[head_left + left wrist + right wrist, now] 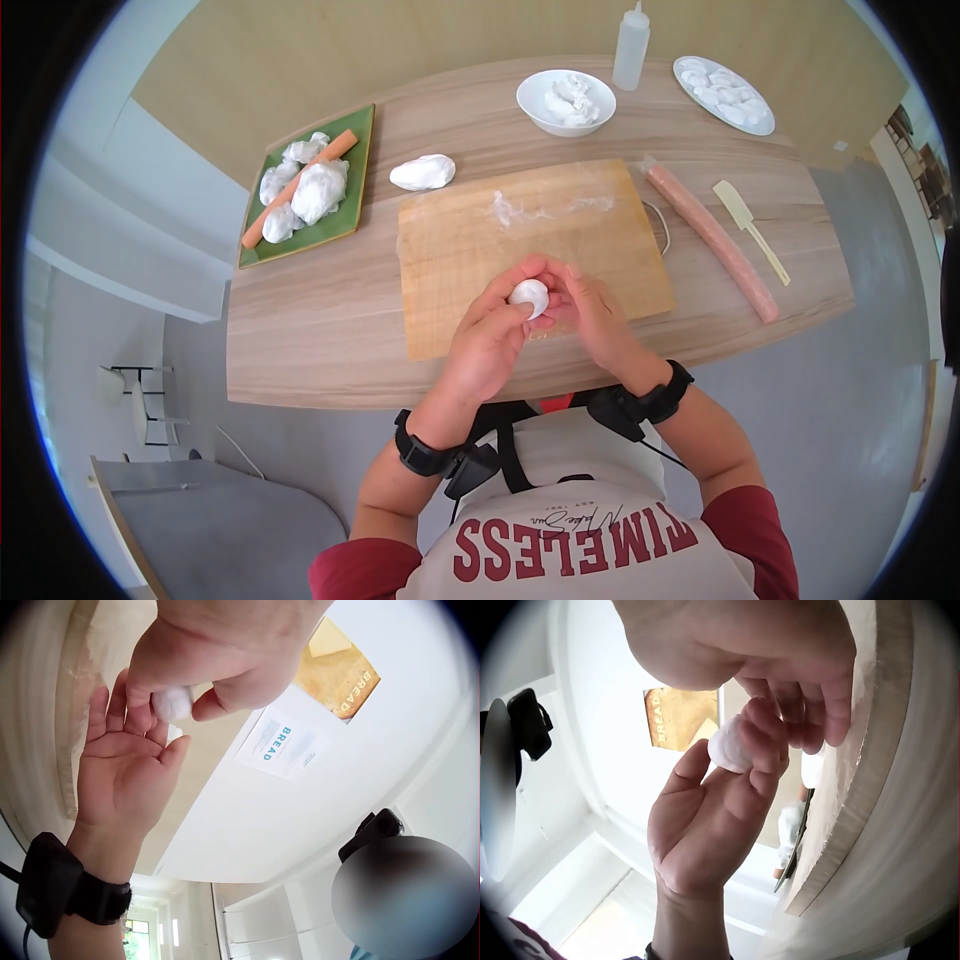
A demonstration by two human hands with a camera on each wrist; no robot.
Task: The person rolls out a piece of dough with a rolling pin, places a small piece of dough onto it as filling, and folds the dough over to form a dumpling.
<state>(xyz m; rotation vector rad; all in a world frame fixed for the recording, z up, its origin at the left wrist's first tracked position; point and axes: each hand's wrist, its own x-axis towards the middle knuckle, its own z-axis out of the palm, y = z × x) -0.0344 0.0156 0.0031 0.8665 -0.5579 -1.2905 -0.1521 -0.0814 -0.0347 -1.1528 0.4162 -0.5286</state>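
Pinching the white ball (528,297) with our left hand (485,340), we have our right hand (600,315) to its right, fingers relaxed.

left hand (487,338) curled, right hand (602,320) loosely straightened, both forearms (716,440) angled inward

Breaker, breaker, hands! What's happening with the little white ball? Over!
Left hand pinching white ball. Right hand open beside it. Ball held over wooden board. White bowl beyond board, not in the way.
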